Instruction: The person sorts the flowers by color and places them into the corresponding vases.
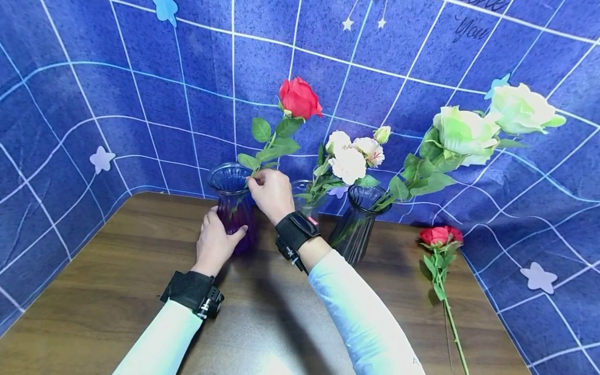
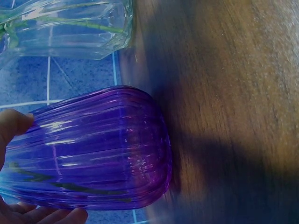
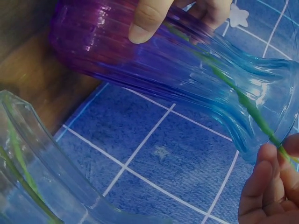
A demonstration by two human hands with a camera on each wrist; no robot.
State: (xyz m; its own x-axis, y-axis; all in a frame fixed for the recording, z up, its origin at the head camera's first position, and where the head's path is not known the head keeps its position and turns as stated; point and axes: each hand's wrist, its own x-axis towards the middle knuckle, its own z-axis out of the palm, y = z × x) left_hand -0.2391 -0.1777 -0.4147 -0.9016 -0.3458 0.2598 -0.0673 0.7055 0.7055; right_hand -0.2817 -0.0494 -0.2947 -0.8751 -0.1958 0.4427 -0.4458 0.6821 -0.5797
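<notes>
A ribbed glass vase, blue at the rim and purple below, stands on the table at the left. My left hand grips its body, thumb on one side and fingers on the other, as the left wrist view also shows. At the rim my right hand pinches the green stem of a red rose. The lower stem runs slantwise down inside the vase in the right wrist view. The red bloom leans up and to the right, above the hand.
To the right stands a clear vase with small white flowers. Beside it a dark grey vase holds pale green roses. Another red rose lies on the table at the right. A blue patterned cloth hangs behind.
</notes>
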